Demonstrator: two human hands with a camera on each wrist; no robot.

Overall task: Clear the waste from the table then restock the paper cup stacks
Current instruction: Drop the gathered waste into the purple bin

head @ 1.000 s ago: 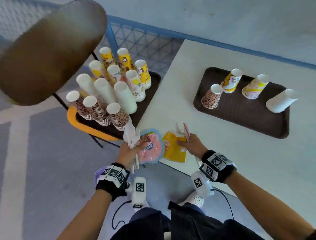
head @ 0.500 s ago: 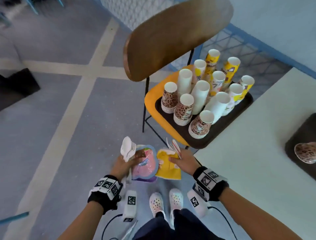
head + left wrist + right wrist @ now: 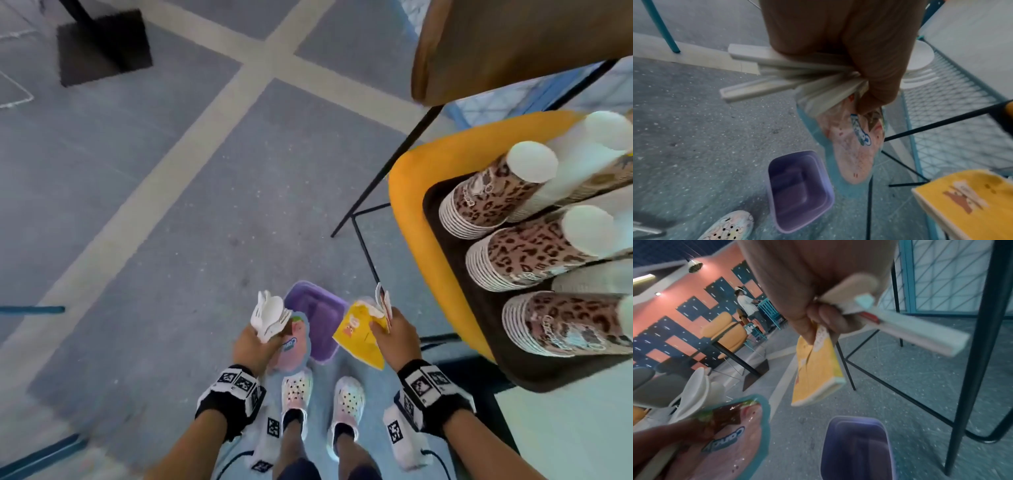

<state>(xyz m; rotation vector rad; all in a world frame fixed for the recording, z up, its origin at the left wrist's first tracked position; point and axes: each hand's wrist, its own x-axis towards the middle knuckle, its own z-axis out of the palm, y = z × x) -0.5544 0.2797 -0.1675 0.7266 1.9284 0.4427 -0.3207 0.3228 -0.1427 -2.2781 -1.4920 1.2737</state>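
My left hand [image 3: 255,344] grips a bundle of white plastic cutlery [image 3: 269,317] together with a pink, blue-edged snack wrapper [image 3: 293,342]; the left wrist view shows the cutlery handles [image 3: 764,71] and the wrapper [image 3: 853,146] hanging from the fist. My right hand [image 3: 394,337] pinches a yellow packet [image 3: 359,337] and thin white and red sachets [image 3: 383,303], also seen as the packet [image 3: 816,369] and the sachets [image 3: 910,331]. Both hands hover above a purple bin [image 3: 315,323] on the floor. Stacks of leopard-print paper cups [image 3: 507,195] stand at right.
The cup stacks sit on a dark tray [image 3: 455,274] on a yellow chair seat [image 3: 411,192] with a brown backrest [image 3: 496,48] and black legs [image 3: 366,253]. My two shoes [image 3: 322,394] stand just behind the bin. A black table base [image 3: 102,44] sits far left.
My view has swung left and down, away from the table, to the floor. Both hands have carried the waste off the table's edge and now hold it over the purple bin.
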